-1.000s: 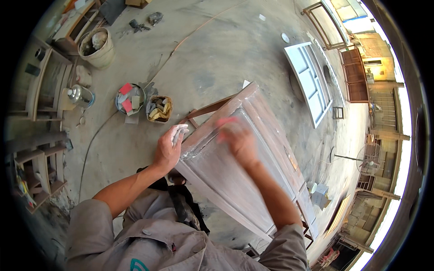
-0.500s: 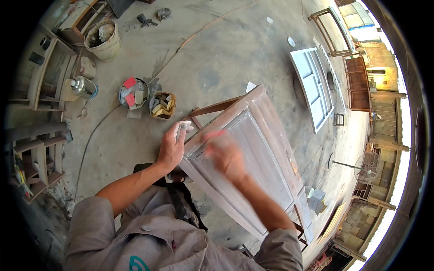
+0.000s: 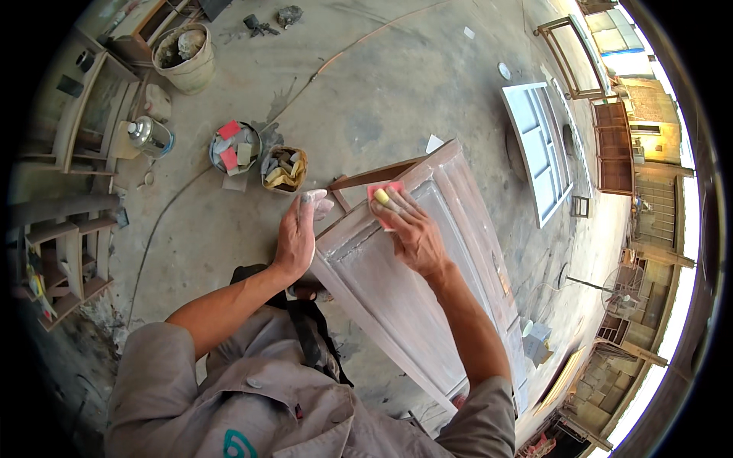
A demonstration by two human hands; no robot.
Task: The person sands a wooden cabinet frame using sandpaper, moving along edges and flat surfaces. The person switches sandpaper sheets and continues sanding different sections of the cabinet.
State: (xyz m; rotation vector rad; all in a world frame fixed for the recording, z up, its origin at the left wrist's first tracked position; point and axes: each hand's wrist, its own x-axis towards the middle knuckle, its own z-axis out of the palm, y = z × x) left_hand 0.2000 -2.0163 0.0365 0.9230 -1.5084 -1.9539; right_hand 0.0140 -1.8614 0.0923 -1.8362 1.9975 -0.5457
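A wooden panel door, brown with whitish dust and a raised frame, lies slanting in front of me on a wooden stand. My right hand presses a red piece of sandpaper onto the door's far left end, fingers laid over it. One of its fingertips has a yellow cover. At the door's left corner is my left hand, holding nothing, fingers raised and whitened with dust. Whether it touches the edge is hard to tell.
Left of the door stand a round tub and a container holding sanding pieces. A metal can, a bucket and wooden frames are farther left. A hose crosses the floor. Right are a pale panel and a fan.
My right hand, blurred before, has moved with the sandpaper a little right and away from me along the door's end. My left hand stays by the corner, its fingers slightly shifted.
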